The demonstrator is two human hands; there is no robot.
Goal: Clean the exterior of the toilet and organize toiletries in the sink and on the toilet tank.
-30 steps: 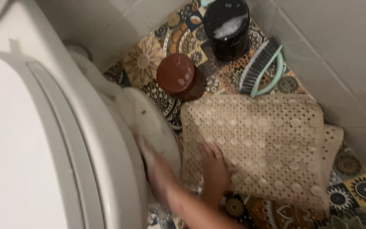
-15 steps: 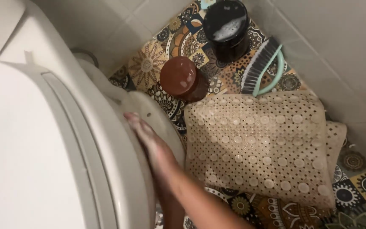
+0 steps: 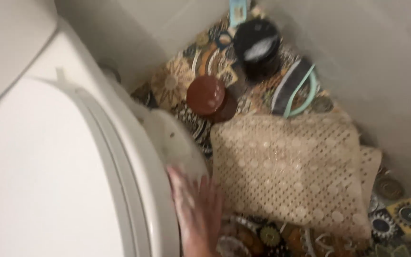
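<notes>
Sliding back down the toilet bowl (image 3: 177, 143), soapy hand (image 3: 197, 209), seemingly right, grip open, fingers spread flat

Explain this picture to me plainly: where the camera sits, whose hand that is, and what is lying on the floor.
The camera is worn on a person's head and looks down, so you see what that person sees. The picture is blurred by movement.

On the left is a white toilet with its lid down. One bare hand, soapy-looking, lies flat against the outside of the bowl, fingers spread; it holds nothing. Which hand it is cannot be told, and no other hand shows.

On the patterned tile floor lies a beige mat covered in round bumps. Behind it stand a brown round container and a black round container with foam on top. Beside them lies a scrubbing brush with a mint-green handle. Pale wall tiles close off the corner.
</notes>
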